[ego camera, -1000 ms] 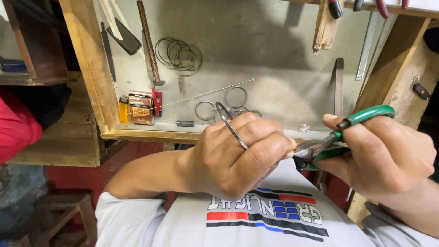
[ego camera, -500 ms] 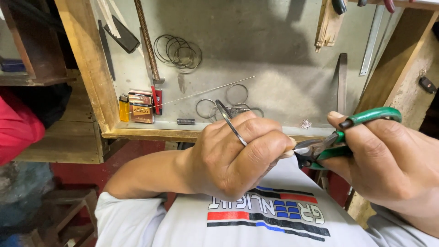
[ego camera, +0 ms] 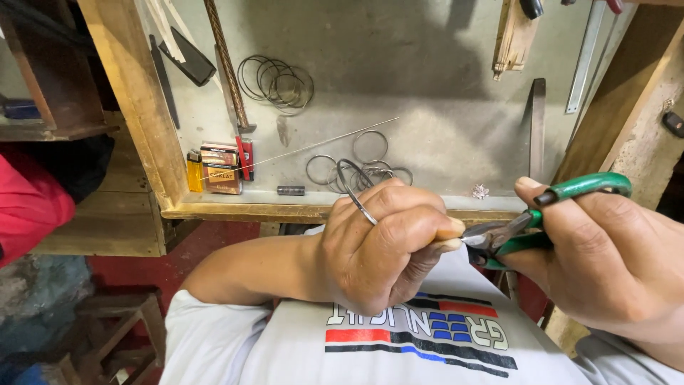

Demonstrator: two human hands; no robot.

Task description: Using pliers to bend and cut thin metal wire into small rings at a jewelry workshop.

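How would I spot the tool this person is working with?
Start at the grey bench top in its wooden frame, then drop to the right hand below its front edge. It holds the pliers: the only tool with green-coated handles, its metal tips at the left hand.

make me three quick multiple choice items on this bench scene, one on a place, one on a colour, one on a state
1. Where is the yellow lighter?
A) left end of the workbench
B) on the red floor
C) in the right hand

2. What colour are the pliers handles?
A) red
B) green
C) black

3. How is the left hand?
A) flat and open
B) pinched at the plier tips, a wire ring over it
C) resting on the bench

Answers: A, it stands beside small boxes there; B, green grips show; B, thumb and finger meet the tips.
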